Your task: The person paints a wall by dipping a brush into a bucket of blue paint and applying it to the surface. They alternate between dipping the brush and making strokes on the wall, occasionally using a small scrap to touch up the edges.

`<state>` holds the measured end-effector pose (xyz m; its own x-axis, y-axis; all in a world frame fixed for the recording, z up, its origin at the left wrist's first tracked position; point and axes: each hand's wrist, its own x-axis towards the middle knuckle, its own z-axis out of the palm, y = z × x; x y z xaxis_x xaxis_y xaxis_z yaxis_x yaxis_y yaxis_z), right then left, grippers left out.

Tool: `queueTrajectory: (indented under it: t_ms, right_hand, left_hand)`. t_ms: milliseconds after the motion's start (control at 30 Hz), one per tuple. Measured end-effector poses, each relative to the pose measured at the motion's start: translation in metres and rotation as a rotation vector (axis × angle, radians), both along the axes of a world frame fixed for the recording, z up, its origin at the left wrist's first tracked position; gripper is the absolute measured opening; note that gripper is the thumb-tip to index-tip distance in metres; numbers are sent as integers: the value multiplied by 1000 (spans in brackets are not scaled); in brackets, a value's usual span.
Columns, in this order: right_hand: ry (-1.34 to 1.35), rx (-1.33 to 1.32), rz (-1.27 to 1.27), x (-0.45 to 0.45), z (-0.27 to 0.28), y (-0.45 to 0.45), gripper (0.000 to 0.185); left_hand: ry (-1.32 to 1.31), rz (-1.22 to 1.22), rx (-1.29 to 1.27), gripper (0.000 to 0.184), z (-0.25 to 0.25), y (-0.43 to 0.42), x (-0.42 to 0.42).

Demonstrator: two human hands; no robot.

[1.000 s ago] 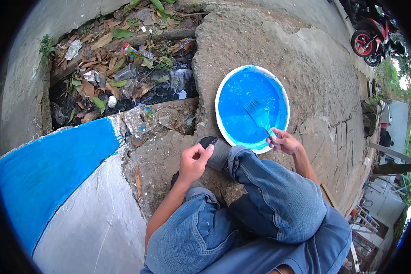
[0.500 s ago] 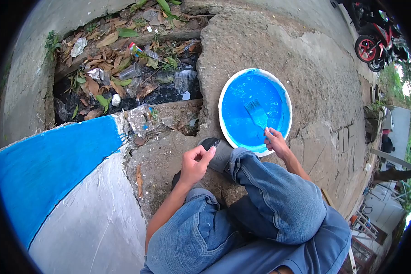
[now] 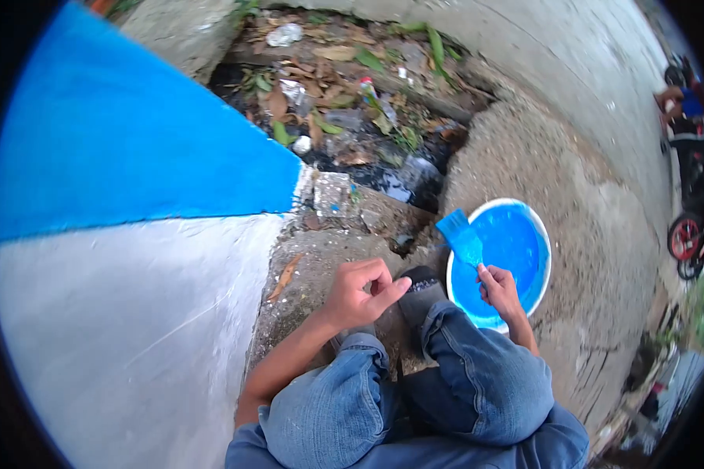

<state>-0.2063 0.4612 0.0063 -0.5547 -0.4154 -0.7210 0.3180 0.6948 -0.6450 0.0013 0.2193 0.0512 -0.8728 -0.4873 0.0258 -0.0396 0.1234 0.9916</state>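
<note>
At three o'clock, the flat, blue-coated paintbrush (image 3: 465, 244) shows over the round, white-rimmed tub of blue paint (image 3: 547, 270); our right hand (image 3: 499, 287) grips its handle. Near six o'clock, our left hand (image 3: 362, 295) curls narrow, near our dark shoe (image 3: 425, 288). The blue-and-white painted wall (image 3: 133, 152) fills nine o'clock.

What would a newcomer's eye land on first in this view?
Probably the broad bright-blue painted band above the whitish surface on the left. Next, the round white-rimmed tub of blue paint on rough grey concrete at right, with a blue-coated flat brush in the right hand across its rim.
</note>
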Motion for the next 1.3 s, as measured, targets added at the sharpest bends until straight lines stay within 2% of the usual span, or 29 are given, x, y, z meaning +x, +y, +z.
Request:
queueTrajectory:
  t_ms: [33,200,267,300,467,567,600,667,733,767,833,867,933,1000,1067,1300]
  right_hand:
    - [-14,-35,83,0,7,-17,39]
    - [39,-189,462,-2,49,-112,41]
    - [54,-175,623,3,76,-149,39]
    - [40,-205,658,5,84,-163,38]
    - [23,-298,791,12,150,-222,37]
    - [-79,-341,800,18,182,-249,31]
    - [-71,-354,812,22,191,-257,31]
    - [-72,-353,809,28,204,-265,28]
    - [-97,-338,813,33,204,-268,25]
    - [-108,-372,769,37,204,-269,24]
    - [-149,-410,691,45,204,-270,22]
    - [-143,-418,685,48,205,-272,22]
    - [-187,-397,656,53,208,-275,22]
    - [-224,-418,622,58,211,-276,22]
    - [-259,-473,568,66,220,-279,20]
    - [-286,-592,592,72,284,-273,24]
  left_hand:
    - [53,38,-54,33,14,-7,4]
    - [72,58,-209,32,105,-32,48]
    - [-43,-52,-257,34,147,-36,68]
    - [-86,-65,-376,36,167,-37,78]
    - [-49,-7,-569,36,251,-16,90]
    - [39,40,-555,36,280,-7,77]
    - [49,10,-524,31,286,-11,70]
    - [61,-13,-490,26,287,-15,53]
    - [183,43,-317,24,269,-19,31]
    - [189,44,-318,24,256,-20,22]
    - [296,-3,3,23,222,-18,11]
    - [297,-11,-5,23,198,-18,7]
    - [435,2,322,24,155,-14,5]
    - [428,75,281,27,164,-6,7]
    - [388,-60,228,29,178,-11,17]
    - [409,-67,212,33,175,-20,32]
